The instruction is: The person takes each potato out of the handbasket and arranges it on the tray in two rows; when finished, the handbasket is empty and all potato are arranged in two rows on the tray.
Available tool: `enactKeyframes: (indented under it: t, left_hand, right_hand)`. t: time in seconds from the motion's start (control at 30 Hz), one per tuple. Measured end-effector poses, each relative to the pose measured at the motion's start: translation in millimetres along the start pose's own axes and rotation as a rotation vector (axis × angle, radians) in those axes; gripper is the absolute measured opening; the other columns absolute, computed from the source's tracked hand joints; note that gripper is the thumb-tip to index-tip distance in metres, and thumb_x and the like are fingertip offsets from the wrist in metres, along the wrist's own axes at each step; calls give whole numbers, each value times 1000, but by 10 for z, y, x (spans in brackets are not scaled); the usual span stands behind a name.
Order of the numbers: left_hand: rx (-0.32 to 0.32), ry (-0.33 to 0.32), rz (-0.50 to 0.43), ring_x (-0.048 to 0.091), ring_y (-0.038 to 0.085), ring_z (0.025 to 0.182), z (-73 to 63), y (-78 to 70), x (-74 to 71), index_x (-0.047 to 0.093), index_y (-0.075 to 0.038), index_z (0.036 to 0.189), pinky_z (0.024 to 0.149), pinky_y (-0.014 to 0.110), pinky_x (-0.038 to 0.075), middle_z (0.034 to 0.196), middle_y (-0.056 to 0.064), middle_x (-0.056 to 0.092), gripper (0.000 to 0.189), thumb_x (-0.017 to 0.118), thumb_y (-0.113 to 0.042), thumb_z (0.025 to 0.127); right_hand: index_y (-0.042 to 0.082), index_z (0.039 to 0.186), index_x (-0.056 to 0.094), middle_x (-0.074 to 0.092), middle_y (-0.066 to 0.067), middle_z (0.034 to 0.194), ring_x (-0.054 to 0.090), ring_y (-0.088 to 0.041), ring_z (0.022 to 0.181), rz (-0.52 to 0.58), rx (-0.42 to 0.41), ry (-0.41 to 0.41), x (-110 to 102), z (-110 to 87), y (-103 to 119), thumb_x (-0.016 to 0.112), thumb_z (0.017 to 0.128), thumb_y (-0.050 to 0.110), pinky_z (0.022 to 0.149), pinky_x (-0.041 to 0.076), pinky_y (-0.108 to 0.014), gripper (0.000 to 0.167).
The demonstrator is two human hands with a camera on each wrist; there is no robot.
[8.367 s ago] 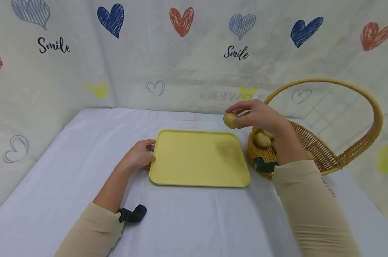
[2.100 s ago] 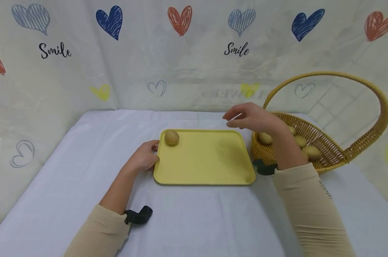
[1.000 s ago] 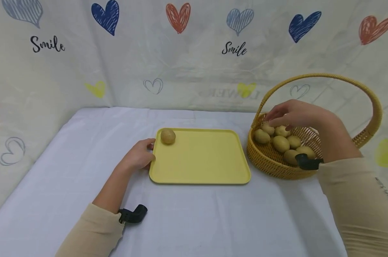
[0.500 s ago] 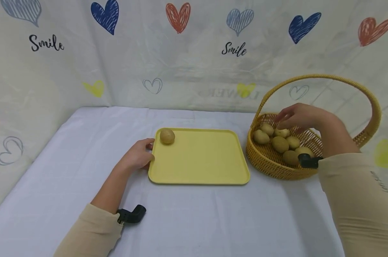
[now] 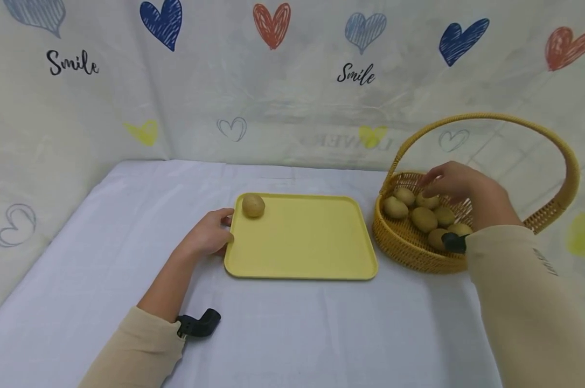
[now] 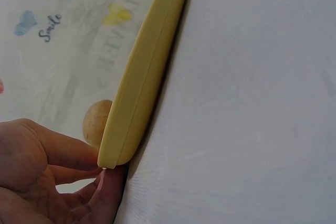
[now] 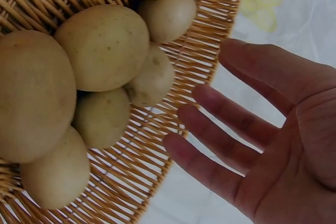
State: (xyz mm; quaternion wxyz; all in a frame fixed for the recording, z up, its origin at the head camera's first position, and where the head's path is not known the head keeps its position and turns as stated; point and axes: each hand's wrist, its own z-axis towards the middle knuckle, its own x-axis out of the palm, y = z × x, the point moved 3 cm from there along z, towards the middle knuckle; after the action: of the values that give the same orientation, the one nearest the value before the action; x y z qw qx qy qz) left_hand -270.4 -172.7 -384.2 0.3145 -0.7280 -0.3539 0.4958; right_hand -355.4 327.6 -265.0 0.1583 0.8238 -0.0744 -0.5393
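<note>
A white cloth (image 5: 292, 334) covers the table, lightly creased. Behind it hangs an off-white sheet backdrop (image 5: 302, 94) printed with hearts: a row of scribbled dark blue (image 5: 161, 22), orange-red (image 5: 272, 24) and striped pale blue (image 5: 365, 31) ones along the top, with yellow brushed hearts (image 5: 143, 132) and thin grey outlined hearts (image 5: 232, 129) lower down. The black cursive word "Smile" (image 5: 72, 63) appears twice; faint grey mirrored capitals (image 5: 328, 141) run near the backdrop's foot.

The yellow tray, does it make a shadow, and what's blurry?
Left wrist view: a thin dark shadow runs along the yellow tray; right wrist view: the yellow patch above the right hand looks blurry; head view: a faint shadow falls on the white cloth beside the right sleeve.
</note>
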Motion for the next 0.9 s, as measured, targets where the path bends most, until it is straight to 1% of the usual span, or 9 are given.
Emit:
enactKeyframes:
  t: [0.13,0.23,0.33,0.47,0.57,0.67,0.73,0.8,0.9]
  left_hand:
    - [-7,10,-11,63,23,83,11,-2,23,28,-1,162,65,29,60,143,20,46,82,50,8,84]
    - [-12,13,-13,64,22,83,14,3,36,27,-1,162,65,30,60,144,20,46,82,50,8,84]
    - [-16,12,-14,64,22,82,21,4,44,28,-2,162,65,30,60,144,20,46,82,50,8,84]
    - [-4,13,-19,64,22,80,29,-6,45,28,-1,162,63,31,60,143,20,46,82,50,9,83]
    - [-2,11,-21,65,22,80,29,-15,33,28,-1,162,63,31,61,143,20,45,82,50,9,83]
    - [-9,10,-24,65,22,80,23,-19,15,28,-2,162,64,31,61,144,20,45,82,50,9,83]
    - [-14,9,-23,65,22,80,21,-19,7,27,-2,162,64,31,60,144,20,44,83,51,9,84]
    - [-18,6,-22,65,23,81,23,-15,0,27,-2,162,64,31,60,144,20,44,83,51,9,84]
    - [-26,4,-25,65,23,82,26,-5,0,27,-2,162,64,31,61,144,20,44,83,51,9,84]
  right_hand:
    - [-6,145,50,37,-37,150,53,-56,121,11,17,-13,31,53,-85,57,104,24,93,54,-60,51]
    - [-6,145,49,40,-37,149,53,-57,119,19,32,-9,63,89,-136,59,102,24,92,53,-61,53]
    - [-6,146,48,42,-37,147,51,-58,121,31,50,11,96,103,-174,60,102,25,95,51,-62,55]
    - [-4,148,46,42,-36,148,46,-59,127,42,78,23,115,96,-223,62,101,28,101,45,-68,60]
    - [-3,148,46,41,-35,149,44,-58,129,54,88,14,130,91,-256,62,100,29,104,42,-70,60]
    - [-5,146,47,44,-35,146,48,-55,125,69,75,4,161,97,-266,61,100,24,99,47,-66,56]
    - [-5,145,48,46,-35,143,52,-52,119,79,69,-6,182,93,-259,59,100,20,93,51,-60,53]
    - [-4,146,48,49,-33,140,53,-50,116,84,65,-18,201,90,-247,58,99,17,89,52,-56,52]
    - [-3,148,45,47,-34,142,49,-52,120,90,73,-28,230,109,-255,57,99,18,93,50,-60,54]
